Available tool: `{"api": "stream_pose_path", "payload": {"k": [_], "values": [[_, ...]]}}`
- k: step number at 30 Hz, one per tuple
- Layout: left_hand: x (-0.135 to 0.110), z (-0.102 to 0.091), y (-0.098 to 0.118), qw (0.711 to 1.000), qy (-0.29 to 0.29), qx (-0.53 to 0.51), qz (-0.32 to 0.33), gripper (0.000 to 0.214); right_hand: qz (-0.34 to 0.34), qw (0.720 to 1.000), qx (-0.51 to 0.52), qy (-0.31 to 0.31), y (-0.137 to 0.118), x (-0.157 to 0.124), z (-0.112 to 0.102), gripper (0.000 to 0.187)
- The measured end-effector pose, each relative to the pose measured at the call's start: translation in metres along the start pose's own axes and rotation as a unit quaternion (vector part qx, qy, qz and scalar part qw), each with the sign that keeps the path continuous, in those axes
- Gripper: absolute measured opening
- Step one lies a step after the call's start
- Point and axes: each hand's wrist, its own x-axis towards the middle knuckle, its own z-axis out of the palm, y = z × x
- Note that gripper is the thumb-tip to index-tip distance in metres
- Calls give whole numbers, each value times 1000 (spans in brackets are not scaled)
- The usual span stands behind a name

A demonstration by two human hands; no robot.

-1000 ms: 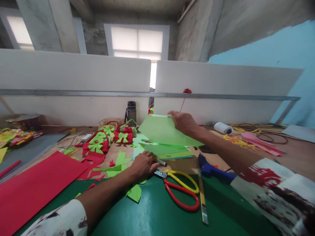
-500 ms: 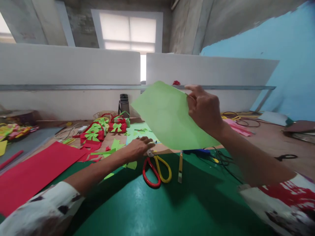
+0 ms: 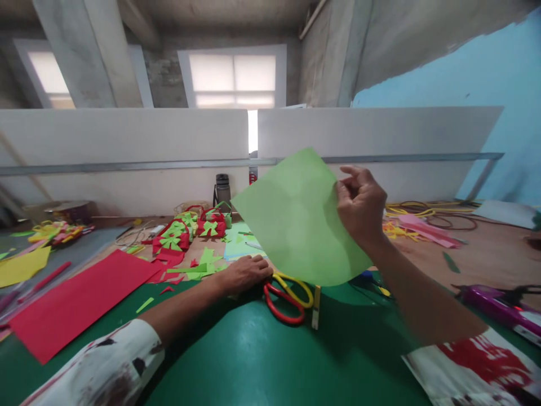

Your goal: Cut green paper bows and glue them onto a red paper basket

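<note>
My right hand (image 3: 361,206) pinches the right edge of a light green sheet (image 3: 298,223), held up above the table. My left hand (image 3: 247,274) is closed over the blade end of a pair of scissors (image 3: 284,321). Their red and yellow handle loops lie toward me on the green mat (image 3: 236,349), while the blades are hidden under the hand. To the right of the loops lies a narrow yellow and pale tool (image 3: 316,310), its top end covered by the sheet.
A red sheet (image 3: 80,304) lies at left, near green scraps (image 3: 207,262). Behind are small red bags with green bows (image 3: 171,239) and a dark bottle (image 3: 222,192). At right are a purple tool (image 3: 502,307), pink strips (image 3: 429,228) and cables (image 3: 422,210).
My left hand has come onto the scissors, and their handles have swung to the right. The green sheet is still in my right hand. The view has tilted upward.
</note>
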Motion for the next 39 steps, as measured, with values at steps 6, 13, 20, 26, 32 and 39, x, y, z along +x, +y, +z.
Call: {"api": "stream_pose_path", "payload": {"k": [6, 13, 20, 26, 32, 39], "values": [[16, 18, -6, 993, 21, 10, -113, 16, 13, 1000, 19, 6, 4, 1, 1, 29], [24, 21, -32, 975, 23, -1, -221, 31, -18, 999, 5, -38, 3, -18, 15, 29], [17, 9, -41, 959, -27, -63, -276, 32, -102, 990, -6, -93, -24, -46, 23, 22], [-44, -23, 18, 962, -29, -132, -236, 32, -144, 985, -11, -95, -26, -66, 3, 23], [-104, -41, 51, 959, -24, -257, -120, 48, -226, 960, 38, -160, -37, -101, -21, 33], [-124, -12, -5, 978, -15, -145, -147, 43, -240, 951, 73, -183, -50, -126, -22, 34]]}}
